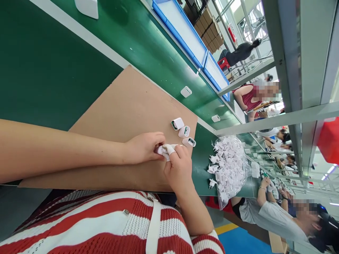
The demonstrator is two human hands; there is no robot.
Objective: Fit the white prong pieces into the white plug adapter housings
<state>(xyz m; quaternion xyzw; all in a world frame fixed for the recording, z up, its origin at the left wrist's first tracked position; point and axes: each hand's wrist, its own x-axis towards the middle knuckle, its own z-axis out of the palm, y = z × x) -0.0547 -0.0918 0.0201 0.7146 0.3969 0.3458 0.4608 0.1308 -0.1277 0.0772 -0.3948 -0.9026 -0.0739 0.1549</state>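
Note:
My left hand [145,147] is closed, its thumb and fingers pinching a small white plastic charger part [162,151], mostly hidden by the fingers. From the right, my right hand [180,168] grips the same part; white coverings show on its fingertips. Both hands are over a brown cardboard sheet [127,106]. Just beyond them, three white charger housings stand or lie near the sheet's edge: one [178,123], a second [184,131] and a third [189,141]. Green circuit boards show inside their open ends.
To the right, a clear plastic bag [230,165] spills white plug pieces onto the green table [203,169]. More white housings [186,91] sit on the green strip beyond a white rail. Blue trays [182,26] line its far side. A co-worker [275,215] sits at right, below metal posts.

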